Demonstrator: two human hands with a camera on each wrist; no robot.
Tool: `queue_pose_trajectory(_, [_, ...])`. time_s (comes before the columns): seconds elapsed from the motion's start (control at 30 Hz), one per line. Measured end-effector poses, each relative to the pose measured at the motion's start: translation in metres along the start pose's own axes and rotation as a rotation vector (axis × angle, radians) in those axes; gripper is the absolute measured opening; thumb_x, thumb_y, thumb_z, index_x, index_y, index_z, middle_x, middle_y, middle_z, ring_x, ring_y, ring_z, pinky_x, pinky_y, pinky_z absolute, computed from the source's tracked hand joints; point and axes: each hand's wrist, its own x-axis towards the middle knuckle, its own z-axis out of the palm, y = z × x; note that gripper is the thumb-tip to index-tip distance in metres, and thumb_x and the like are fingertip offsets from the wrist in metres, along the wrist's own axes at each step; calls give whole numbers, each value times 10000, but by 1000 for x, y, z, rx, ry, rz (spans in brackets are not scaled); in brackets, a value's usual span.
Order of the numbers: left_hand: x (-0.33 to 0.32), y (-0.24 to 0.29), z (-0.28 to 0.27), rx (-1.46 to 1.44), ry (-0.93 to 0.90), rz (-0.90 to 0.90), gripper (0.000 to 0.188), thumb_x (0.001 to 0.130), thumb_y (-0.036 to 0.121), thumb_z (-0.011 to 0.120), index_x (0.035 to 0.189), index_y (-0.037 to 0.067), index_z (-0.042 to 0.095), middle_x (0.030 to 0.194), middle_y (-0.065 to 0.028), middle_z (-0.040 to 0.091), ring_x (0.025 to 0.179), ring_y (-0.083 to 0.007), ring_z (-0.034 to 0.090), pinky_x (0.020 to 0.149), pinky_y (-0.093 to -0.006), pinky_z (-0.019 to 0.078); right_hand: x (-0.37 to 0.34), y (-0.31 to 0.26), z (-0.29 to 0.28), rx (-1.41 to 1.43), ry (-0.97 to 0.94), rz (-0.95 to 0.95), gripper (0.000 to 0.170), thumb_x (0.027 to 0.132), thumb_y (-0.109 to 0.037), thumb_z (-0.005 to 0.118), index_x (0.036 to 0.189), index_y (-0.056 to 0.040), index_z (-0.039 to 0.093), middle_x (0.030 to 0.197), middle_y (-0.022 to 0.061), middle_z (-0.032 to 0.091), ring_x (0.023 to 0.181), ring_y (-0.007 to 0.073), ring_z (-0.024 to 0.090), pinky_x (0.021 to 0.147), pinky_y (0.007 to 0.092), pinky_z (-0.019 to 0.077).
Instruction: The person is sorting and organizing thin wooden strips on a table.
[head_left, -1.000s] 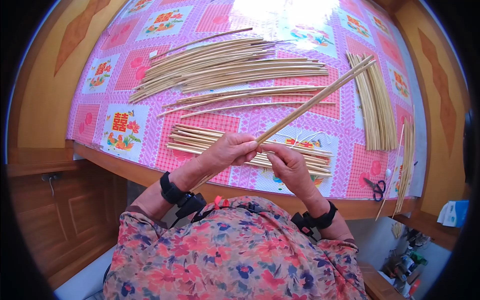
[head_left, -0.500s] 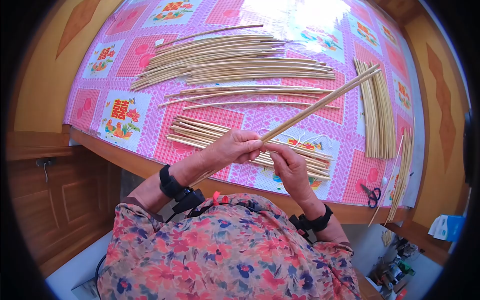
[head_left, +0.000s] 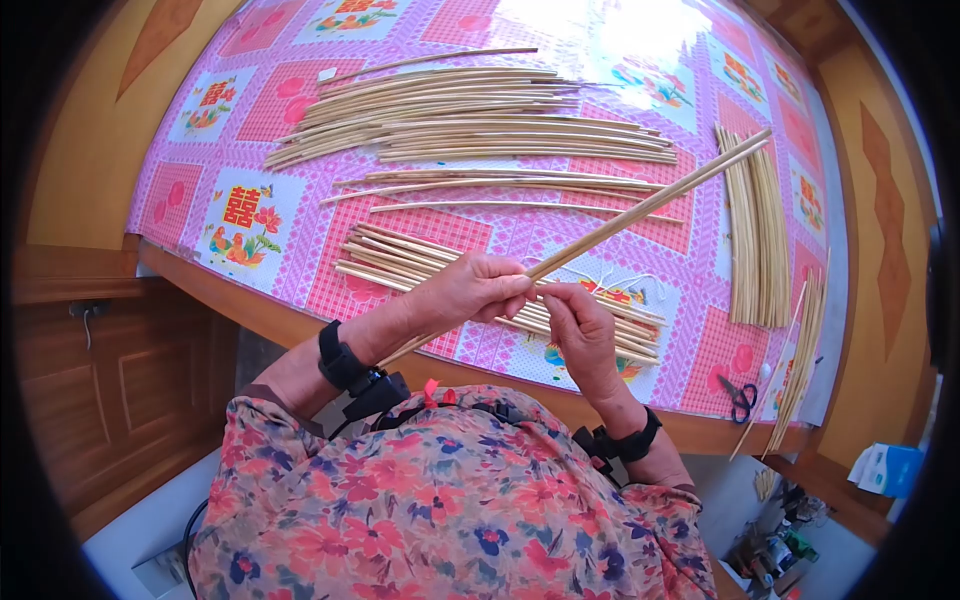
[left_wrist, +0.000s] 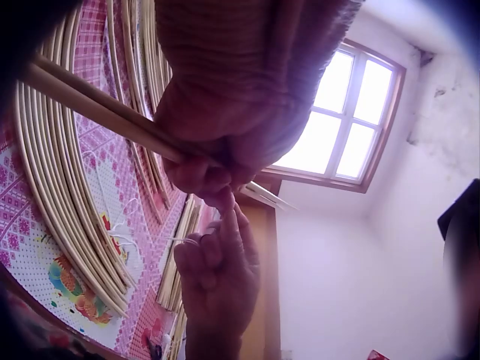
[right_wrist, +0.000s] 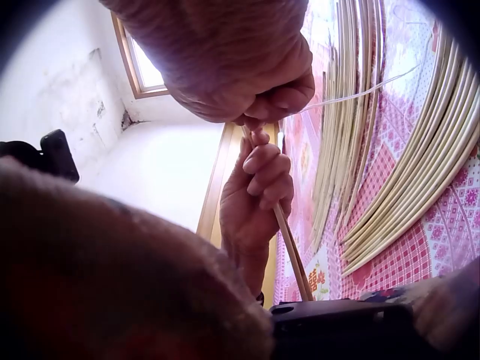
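My left hand [head_left: 470, 293] grips a pair of long, thin wooden sticks [head_left: 650, 208] near their middle. They slant up to the right over the table, and their lower ends come out under the left wrist. Right against the left fingertips, my right hand [head_left: 582, 338] is curled, with thumb and forefinger pinching a thin white string [right_wrist: 364, 93]. The string trails from the right fingers in the right wrist view. Where it meets the sticks is hidden behind the fingers. Below both hands lies a row of similar sticks [head_left: 400, 262], with loose string [head_left: 640, 284] across it.
Piles of sticks [head_left: 430, 110] lie farther back, with a few loose sticks [head_left: 500, 180] nearer. At the right are a stick bundle [head_left: 755, 235], thinner sticks [head_left: 798, 365] overhanging the table edge and dark-handled scissors [head_left: 741, 402]. A patterned cloth [head_left: 165, 205] covers the table.
The head view has shifted slightly. Both hands keep nearly the same pose at the sticks, and the sticks' far ends appear a little lower and farther right.
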Motion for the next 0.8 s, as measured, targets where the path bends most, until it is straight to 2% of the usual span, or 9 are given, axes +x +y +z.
queue_pose_trajectory(0.8, [-2, 13, -3, 21, 11, -18, 231, 906, 211, 455, 875, 23, 586, 611, 22, 526, 437, -11, 377, 388, -157, 288, 8, -7, 1, -33, -13, -11, 90, 874, -91, 497, 891, -19, 548, 557, -12, 437, 488, 38, 404, 441, 203, 345])
